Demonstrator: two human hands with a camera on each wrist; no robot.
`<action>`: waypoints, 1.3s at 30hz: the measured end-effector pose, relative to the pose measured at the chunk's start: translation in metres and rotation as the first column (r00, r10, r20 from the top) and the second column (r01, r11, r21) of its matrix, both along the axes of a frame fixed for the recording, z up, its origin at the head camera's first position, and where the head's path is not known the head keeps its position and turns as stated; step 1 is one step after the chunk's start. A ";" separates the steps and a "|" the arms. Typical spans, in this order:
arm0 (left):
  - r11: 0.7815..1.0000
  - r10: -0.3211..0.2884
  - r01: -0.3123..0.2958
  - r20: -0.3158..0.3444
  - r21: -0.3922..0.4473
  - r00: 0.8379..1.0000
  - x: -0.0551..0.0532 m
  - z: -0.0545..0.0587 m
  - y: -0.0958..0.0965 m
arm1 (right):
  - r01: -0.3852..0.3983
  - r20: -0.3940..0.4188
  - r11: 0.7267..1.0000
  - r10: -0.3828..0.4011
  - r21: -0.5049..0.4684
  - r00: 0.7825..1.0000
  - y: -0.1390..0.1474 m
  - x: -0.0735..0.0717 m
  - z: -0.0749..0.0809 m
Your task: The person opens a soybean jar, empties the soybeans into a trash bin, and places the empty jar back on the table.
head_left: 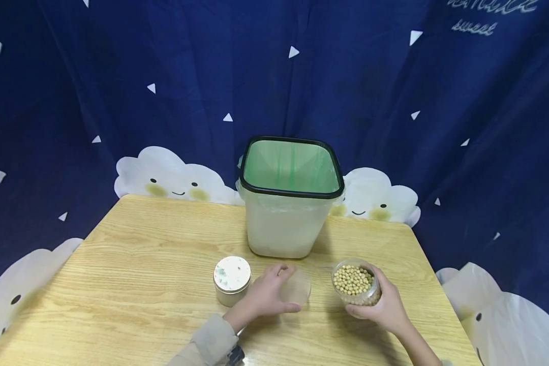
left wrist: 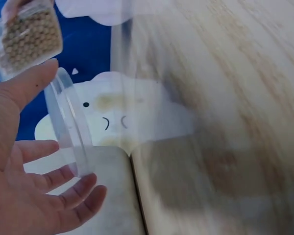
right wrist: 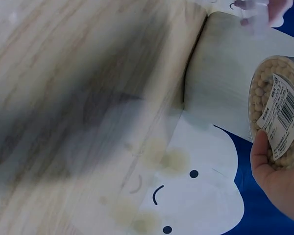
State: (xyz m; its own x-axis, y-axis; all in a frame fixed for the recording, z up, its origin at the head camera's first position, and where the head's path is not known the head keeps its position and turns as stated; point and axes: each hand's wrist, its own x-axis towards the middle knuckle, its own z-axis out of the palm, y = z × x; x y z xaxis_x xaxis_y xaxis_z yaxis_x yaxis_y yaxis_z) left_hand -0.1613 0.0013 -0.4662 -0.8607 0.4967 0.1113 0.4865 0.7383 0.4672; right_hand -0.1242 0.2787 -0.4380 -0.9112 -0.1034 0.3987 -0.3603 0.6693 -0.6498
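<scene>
In the head view my left hand (head_left: 267, 292) holds a clear round plastic lid (head_left: 299, 287) over the middle of the table. Seen from the left wrist, the thumb meets the top edge of the lid (left wrist: 71, 122) and the fingertips lie along its lower edge. To the right, my right hand (head_left: 384, 305) grips a clear plastic jar (head_left: 354, 282) full of round yellow beans, which show at its uncovered mouth. A white barcode label (right wrist: 281, 115) on the jar's base faces the right wrist camera, with the thumb beside it.
A pale bin (head_left: 285, 223) with a black rim and a thin liner stands at the back of the wooden table (head_left: 164, 244). Left of my left hand is a canister (head_left: 232, 277) with a shiny silver top. Behind the table hangs a dark blue curtain (head_left: 187, 61) with clouds and triangles.
</scene>
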 end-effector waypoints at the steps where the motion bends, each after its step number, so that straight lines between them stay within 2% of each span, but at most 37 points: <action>1: 1.000 -0.002 0.002 0.002 -0.014 1.000 -0.001 -0.001 0.001 | 0.001 -0.002 1.000 -0.001 -0.004 1.000 0.000 -0.001 0.001; 9: 0.995 -0.031 0.032 0.015 -0.091 0.999 -0.002 -0.006 0.004 | -0.006 0.002 0.999 0.007 -0.037 1.000 0.001 0.000 0.005; 16: 0.998 -0.027 0.028 0.006 -0.061 1.000 -0.001 -0.002 0.000 | 0.005 0.006 0.999 -0.005 -0.038 1.000 0.003 0.001 0.007; 21: 1.000 -0.027 0.027 -0.024 -0.005 0.999 0.001 0.011 -0.006 | 0.004 0.007 0.998 -0.004 -0.060 1.000 0.004 0.000 0.007; 27: 0.996 -0.027 0.029 -0.023 0.088 0.999 0.005 0.034 -0.012 | -0.011 -0.006 0.997 0.010 -0.082 1.000 0.004 0.000 0.010; 39: 0.964 -0.003 0.043 -0.151 0.261 0.989 0.006 0.069 -0.026 | -0.013 -0.030 0.995 0.010 -0.096 1.000 0.005 -0.003 0.016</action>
State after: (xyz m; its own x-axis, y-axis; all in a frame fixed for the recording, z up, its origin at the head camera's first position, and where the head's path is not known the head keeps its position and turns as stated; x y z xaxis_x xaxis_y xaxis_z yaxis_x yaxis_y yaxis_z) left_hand -0.1555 -0.0250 -0.3971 -0.8134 0.4524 0.3657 0.5803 0.5865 0.5650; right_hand -0.1268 0.2838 -0.4224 -0.8982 -0.0733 0.4335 -0.3870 0.5999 -0.7003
